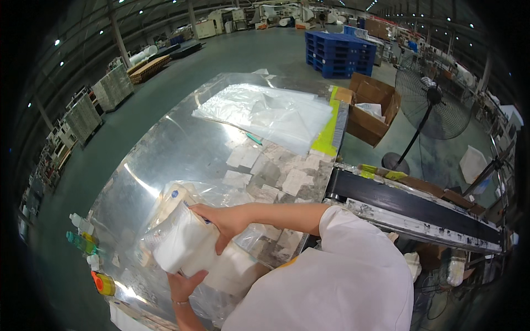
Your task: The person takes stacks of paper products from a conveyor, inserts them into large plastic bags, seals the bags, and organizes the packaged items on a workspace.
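A white wrapped pack (179, 243) of soft paper goods lies partly inside a clear plastic bag (221, 193) on the shiny metal table (165, 149). My right hand (223, 219) grips the pack from above, fingers curled over its upper edge. My left hand (186, 284) holds the same pack from below, near the table's front edge. More white packs (237, 270) sit in the bag under my right forearm.
A stack of clear plastic bags (270, 113) lies at the table's far side. Small bottles (83, 240) and an orange-capped item (103, 283) stand at the left edge. A black conveyor (414, 207), an open cardboard box (372, 107), a floor fan (436, 102) and blue pallets (339, 52) are to the right.
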`<action>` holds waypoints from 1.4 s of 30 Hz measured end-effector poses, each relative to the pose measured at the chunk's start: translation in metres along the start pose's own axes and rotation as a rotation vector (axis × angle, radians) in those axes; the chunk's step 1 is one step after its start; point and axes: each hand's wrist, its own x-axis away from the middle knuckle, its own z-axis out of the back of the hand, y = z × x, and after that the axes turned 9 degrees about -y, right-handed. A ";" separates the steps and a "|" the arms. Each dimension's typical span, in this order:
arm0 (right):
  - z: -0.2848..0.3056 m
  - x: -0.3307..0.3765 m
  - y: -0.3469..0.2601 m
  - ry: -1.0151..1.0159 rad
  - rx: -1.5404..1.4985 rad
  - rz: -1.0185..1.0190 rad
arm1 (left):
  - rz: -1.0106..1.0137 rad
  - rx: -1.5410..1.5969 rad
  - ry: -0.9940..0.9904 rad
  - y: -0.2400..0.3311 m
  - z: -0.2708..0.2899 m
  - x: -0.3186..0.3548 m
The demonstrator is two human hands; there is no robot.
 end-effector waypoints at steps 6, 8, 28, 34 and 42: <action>0.004 -0.003 0.014 0.010 -0.089 -0.081 | -0.208 -0.065 0.252 0.000 -0.015 -0.007; 0.009 -0.006 0.018 0.027 -0.124 -0.085 | -0.260 -0.072 0.331 -0.005 -0.019 -0.010; 0.010 -0.063 -0.030 0.458 0.098 -0.044 | -0.050 -0.089 0.564 0.094 0.014 -0.005; 0.024 -0.033 -0.077 0.261 0.144 -0.302 | -0.091 0.443 0.377 0.106 0.018 -0.028; 0.016 -0.024 -0.051 0.473 0.251 -0.177 | -0.158 -0.237 0.768 0.097 -0.019 -0.046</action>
